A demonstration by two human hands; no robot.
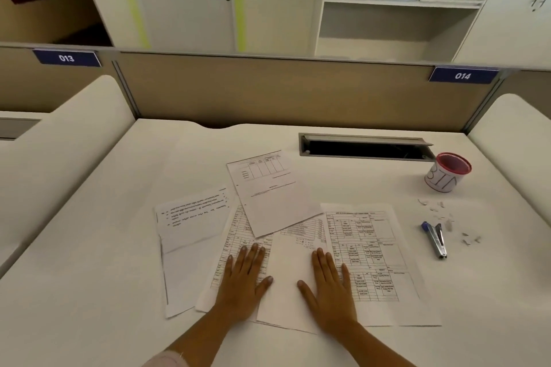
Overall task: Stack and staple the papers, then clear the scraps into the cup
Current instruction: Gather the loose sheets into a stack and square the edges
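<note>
Several printed sheets lie overlapping and askew on the white desk (89,247): a text page (193,217) at the left, a form page (272,194) on top at the middle, a table page (369,247) at the right. My left hand (243,280) rests flat, palm down, on a table-printed sheet. My right hand (331,286) lies flat on a mostly blank sheet (286,292) beside it. Both hands hold nothing. A blue and silver stapler (435,238) lies to the right of the papers. Small white paper scraps (447,220) are scattered around it. A white cup (447,173) with a red rim stands behind them.
An open cable slot (366,147) is cut into the desk at the back right. A beige partition (268,92) with labels 013 and 014 closes the far edge. Low white dividers stand at both sides.
</note>
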